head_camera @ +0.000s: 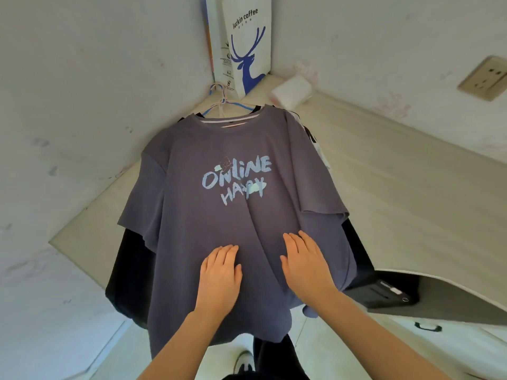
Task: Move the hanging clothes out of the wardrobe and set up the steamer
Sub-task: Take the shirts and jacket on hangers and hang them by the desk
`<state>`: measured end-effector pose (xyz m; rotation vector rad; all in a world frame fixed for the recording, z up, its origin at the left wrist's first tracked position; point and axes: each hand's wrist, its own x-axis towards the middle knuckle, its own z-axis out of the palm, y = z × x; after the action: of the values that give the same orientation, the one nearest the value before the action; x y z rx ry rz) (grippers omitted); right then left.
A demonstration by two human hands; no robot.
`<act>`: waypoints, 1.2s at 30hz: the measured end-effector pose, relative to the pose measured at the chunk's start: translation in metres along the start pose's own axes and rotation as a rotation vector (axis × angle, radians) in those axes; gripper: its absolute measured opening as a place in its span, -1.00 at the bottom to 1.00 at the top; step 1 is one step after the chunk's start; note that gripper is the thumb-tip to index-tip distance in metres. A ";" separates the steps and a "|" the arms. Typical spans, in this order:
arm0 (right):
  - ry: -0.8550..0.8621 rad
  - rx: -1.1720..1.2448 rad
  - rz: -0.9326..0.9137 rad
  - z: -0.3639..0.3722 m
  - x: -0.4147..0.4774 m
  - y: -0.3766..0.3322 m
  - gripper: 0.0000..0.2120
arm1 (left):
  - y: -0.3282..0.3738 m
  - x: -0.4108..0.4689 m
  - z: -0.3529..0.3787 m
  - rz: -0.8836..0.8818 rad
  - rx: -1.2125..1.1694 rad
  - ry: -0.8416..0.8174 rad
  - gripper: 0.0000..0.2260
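The left hand (219,272) and right hand (304,261) lie side by side, palms down with fingers straight. They rest flat on the lower front of a grey-blue T-shirt (233,204) and grip nothing. The shirt tops a pile of clothes on a pale surface (397,165) in a wall corner, and its hem hangs over the near edge. A dark garment (129,264) shows beneath it on the left. Pink and blue hangers (219,97) stick out at the collar, just before a paper coffee bag (244,45) standing in the corner. A white tissue pack (292,91) lies near the bag.
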<state>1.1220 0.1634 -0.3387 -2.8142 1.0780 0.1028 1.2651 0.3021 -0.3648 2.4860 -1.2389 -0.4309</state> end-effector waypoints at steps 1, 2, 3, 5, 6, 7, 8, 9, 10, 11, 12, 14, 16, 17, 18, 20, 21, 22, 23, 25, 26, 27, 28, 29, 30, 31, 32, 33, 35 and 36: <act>0.002 0.000 0.020 0.002 -0.017 -0.004 -0.49 | 0.000 -0.013 0.001 0.016 -0.011 -0.005 -0.64; 0.004 0.005 0.044 0.004 -0.033 -0.008 -0.48 | -0.001 -0.024 0.002 0.041 -0.018 -0.005 -0.65; 0.006 0.015 0.069 0.005 -0.048 -0.012 -0.48 | -0.002 -0.034 0.003 0.069 -0.021 0.001 -0.65; 0.007 0.047 0.119 0.004 -0.076 -0.019 -0.48 | 0.000 -0.052 0.002 0.127 -0.013 0.022 -0.66; 0.014 0.060 0.140 0.004 -0.088 -0.022 -0.48 | 0.002 -0.060 0.000 0.157 -0.012 0.036 -0.67; 0.022 0.071 0.158 0.002 -0.100 -0.025 -0.48 | 0.005 -0.066 -0.002 0.191 -0.016 0.048 -0.67; 0.033 0.083 0.178 0.000 -0.111 -0.027 -0.49 | 0.008 -0.072 -0.005 0.227 -0.021 0.056 -0.67; 0.046 0.094 0.197 -0.003 -0.121 -0.028 -0.50 | 0.013 -0.076 -0.007 0.266 -0.024 0.062 -0.68; 0.062 0.102 0.221 -0.006 -0.132 -0.029 -0.51 | 0.017 -0.079 -0.009 0.306 -0.022 0.063 -0.68; 0.069 0.107 0.243 -0.007 -0.143 -0.028 -0.53 | 0.023 -0.082 -0.010 0.348 -0.018 0.059 -0.69; 0.072 0.104 0.261 -0.009 -0.154 -0.026 -0.55 | 0.028 -0.084 -0.010 0.391 -0.010 0.051 -0.69; 0.068 0.106 0.316 -0.014 -0.179 -0.022 -0.59 | 0.040 -0.088 -0.007 0.471 0.007 0.030 -0.70; 0.046 0.135 0.403 -0.017 -0.207 -0.016 -0.59 | 0.054 -0.096 -0.002 0.537 0.008 0.003 -0.73; 0.040 0.144 0.444 -0.018 -0.221 -0.013 -0.57 | 0.062 -0.101 0.001 0.568 0.005 -0.010 -0.73; 0.032 0.143 0.480 -0.018 -0.235 -0.009 -0.56 | 0.069 -0.108 0.005 0.595 0.000 -0.027 -0.74; 0.026 0.149 0.546 -0.017 -0.262 -0.002 -0.54 | 0.085 -0.125 0.013 0.652 -0.009 -0.073 -0.74; 0.027 0.154 0.583 -0.015 -0.276 0.000 -0.55 | 0.092 -0.134 0.018 0.686 -0.006 -0.095 -0.74; 0.033 0.154 0.614 -0.014 -0.290 0.003 -0.56 | 0.100 -0.144 0.022 0.725 0.004 -0.115 -0.73; 0.046 0.150 0.639 -0.014 -0.304 0.005 -0.57 | 0.108 -0.153 0.027 0.765 0.017 -0.133 -0.72; 0.097 0.127 0.693 -0.008 -0.335 0.010 -0.58 | 0.124 -0.174 0.035 0.836 0.035 -0.169 -0.71; 0.114 0.114 0.729 -0.005 -0.351 0.012 -0.57 | 0.133 -0.186 0.039 0.866 0.040 -0.184 -0.71; 0.117 0.104 0.758 -0.002 -0.367 0.014 -0.57 | 0.142 -0.197 0.043 0.896 0.044 -0.196 -0.71; 0.126 0.093 0.782 0.001 -0.384 0.015 -0.57 | 0.151 -0.209 0.048 0.927 0.049 -0.208 -0.72; 0.135 0.088 0.806 0.005 -0.401 0.017 -0.56 | 0.161 -0.221 0.052 0.958 0.056 -0.222 -0.72; 0.142 0.087 0.832 0.007 -0.418 0.018 -0.56 | 0.170 -0.233 0.057 0.988 0.066 -0.239 -0.72; 0.145 0.082 0.862 0.009 -0.437 0.019 -0.55 | 0.180 -0.246 0.063 1.014 0.078 -0.254 -0.72; 0.147 0.075 0.892 0.011 -0.457 0.020 -0.55 | 0.189 -0.260 0.068 1.036 0.086 -0.271 -0.72; 0.153 0.066 0.918 0.013 -0.477 0.021 -0.55 | 0.198 -0.275 0.075 1.052 0.087 -0.287 -0.72; 0.163 0.068 0.966 0.018 -0.518 0.022 -0.55 | 0.214 -0.310 0.087 1.085 0.085 -0.318 -0.72; 0.164 0.078 0.996 0.020 -0.539 0.022 -0.55 | 0.221 -0.329 0.093 1.109 0.089 -0.329 -0.71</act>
<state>0.7059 0.5058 -0.3023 -1.9686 2.3276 -0.0810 0.8815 0.4281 -0.3165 1.4237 -2.5024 -0.4625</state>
